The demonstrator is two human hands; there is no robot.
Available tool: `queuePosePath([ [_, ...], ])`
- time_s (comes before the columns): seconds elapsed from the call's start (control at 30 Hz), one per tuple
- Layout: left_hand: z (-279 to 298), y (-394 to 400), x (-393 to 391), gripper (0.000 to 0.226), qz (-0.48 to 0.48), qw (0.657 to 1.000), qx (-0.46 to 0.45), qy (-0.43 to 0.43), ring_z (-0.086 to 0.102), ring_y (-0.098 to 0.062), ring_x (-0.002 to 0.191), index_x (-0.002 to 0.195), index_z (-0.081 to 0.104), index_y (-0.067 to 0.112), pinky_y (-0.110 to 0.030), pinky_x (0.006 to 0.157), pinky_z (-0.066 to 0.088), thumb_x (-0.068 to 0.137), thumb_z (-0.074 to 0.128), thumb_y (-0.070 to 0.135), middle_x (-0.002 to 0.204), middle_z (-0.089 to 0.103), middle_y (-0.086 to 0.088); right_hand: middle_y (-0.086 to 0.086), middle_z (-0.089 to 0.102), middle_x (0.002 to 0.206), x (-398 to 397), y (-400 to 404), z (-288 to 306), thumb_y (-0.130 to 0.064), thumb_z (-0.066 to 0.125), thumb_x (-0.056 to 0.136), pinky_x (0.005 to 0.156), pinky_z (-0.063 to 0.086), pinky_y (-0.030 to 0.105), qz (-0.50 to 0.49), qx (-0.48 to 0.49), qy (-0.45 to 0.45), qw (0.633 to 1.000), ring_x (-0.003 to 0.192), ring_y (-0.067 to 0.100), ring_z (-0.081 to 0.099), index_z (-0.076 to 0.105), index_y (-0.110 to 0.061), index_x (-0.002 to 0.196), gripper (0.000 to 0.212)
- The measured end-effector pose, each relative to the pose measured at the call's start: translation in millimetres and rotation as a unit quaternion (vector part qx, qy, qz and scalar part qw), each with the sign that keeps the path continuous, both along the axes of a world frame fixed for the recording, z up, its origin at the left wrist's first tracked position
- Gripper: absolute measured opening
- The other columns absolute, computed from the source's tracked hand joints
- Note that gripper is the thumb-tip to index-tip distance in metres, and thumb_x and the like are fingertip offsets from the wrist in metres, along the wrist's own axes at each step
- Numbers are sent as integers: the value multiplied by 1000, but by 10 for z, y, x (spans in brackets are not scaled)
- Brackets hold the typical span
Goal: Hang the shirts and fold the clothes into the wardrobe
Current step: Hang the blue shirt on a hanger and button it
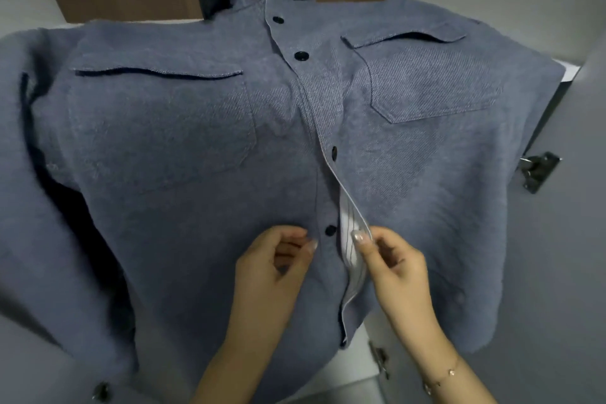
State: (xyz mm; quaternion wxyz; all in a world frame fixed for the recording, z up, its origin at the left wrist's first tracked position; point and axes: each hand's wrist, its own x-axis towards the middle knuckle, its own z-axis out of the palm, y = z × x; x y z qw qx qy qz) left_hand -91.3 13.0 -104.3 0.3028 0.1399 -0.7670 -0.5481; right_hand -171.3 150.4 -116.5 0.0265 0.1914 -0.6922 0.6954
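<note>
now | blue shirt [183, 147], top buttoned, hem open | both hands' fingers pinch placket edges

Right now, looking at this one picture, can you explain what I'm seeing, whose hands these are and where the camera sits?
No machine here: a person wears one camera on the head, looking down at their own two hands. In front hangs a blue shirt with two chest pockets and dark buttons, in front of a wardrobe. The upper buttons look fastened; the lower front gapes. The left hand pinches the cloth beside a button. The right hand pinches the other front edge, showing a striped lining. It looks like buttoning.
</note>
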Motion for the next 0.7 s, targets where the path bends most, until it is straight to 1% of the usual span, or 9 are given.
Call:
queuePosePath([
  [0.17, -168, 183, -89, 22, 60, 997, -42, -1, 62, -2, 74, 86, 59, 32, -8, 65, 46, 76, 77, 38, 81, 62, 11, 2, 70, 75, 101, 83, 52, -24, 57, 87, 67, 48, 18, 70, -32, -25, 997, 72, 7, 61, 70, -6, 85, 22],
  [0.27, -188, 207, -178, 30, 100, 989, -110, 12, 57, -4, 75, 88, 51, 31, -11, 66, 45, 76, 78, 37, 84, 54, 14, 4, 72, 82, 162, 140, 61, -21, 54, 90, 72, 50, 18, 91, -42, -28, 995, 78, 7, 64, 71, -8, 90, 21],
  [0.33, -171, 216, -265, 42, 145, 978, -152, 15, 52, -5, 75, 88, 44, 30, -22, 70, 45, 69, 82, 36, 85, 48, 16, 7, 72, 82, 197, 170, 62, -19, 53, 91, 72, 50, 18, 94, -48, -25, 994, 78, 8, 63, 71, -9, 90, 20],
  [0.37, -160, 227, -316, 48, 171, 969, -175, 14, 52, -11, 78, 88, 42, 29, -28, 72, 43, 65, 83, 36, 86, 47, 14, 8, 71, 82, 214, 182, 59, -19, 53, 92, 72, 50, 17, 92, -48, -20, 994, 77, 8, 63, 71, -11, 90, 20],
  [0.43, -137, 252, -417, 52, 214, 953, -212, 5, 53, -18, 82, 89, 41, 26, -32, 76, 37, 61, 84, 34, 89, 49, 8, 10, 70, 81, 245, 202, 49, -21, 54, 92, 71, 49, 17, 80, -47, -8, 996, 76, 8, 62, 72, -14, 89, 20],
  [0.5, -125, 243, -479, 45, 228, 947, -226, 8, 54, -21, 83, 89, 44, 22, -32, 76, 36, 64, 82, 26, 89, 51, 4, 10, 70, 81, 264, 222, 55, -23, 53, 92, 70, 50, 16, 63, -51, 1, 997, 75, 6, 62, 72, -18, 89, 19],
  [0.57, -133, 187, -466, 41, 205, 959, -192, 30, 53, -14, 81, 91, 44, 24, -30, 72, 43, 70, 78, 17, 90, 51, 6, 4, 70, 78, 266, 240, 70, -22, 54, 92, 68, 50, 14, 51, -61, 7, 997, 73, 4, 63, 72, -18, 87, 19],
  [0.63, -141, 123, -374, 43, 158, 976, -140, 43, 54, -5, 80, 90, 43, 33, -18, 69, 48, 73, 75, 11, 89, 54, 10, 1, 70, 76, 257, 251, 80, -21, 56, 90, 67, 49, 13, 39, -70, 3, 997, 71, 2, 62, 72, -16, 86, 17],
  [0.7, -151, 82, -235, 44, 115, 984, -125, 52, 58, -2, 79, 86, 47, 42, -7, 66, 45, 74, 75, 12, 84, 58, 14, 2, 69, 74, 247, 251, 85, -21, 60, 87, 66, 48, 12, 22, -76, -4, 997, 69, 2, 60, 72, -14, 85, 14],
])
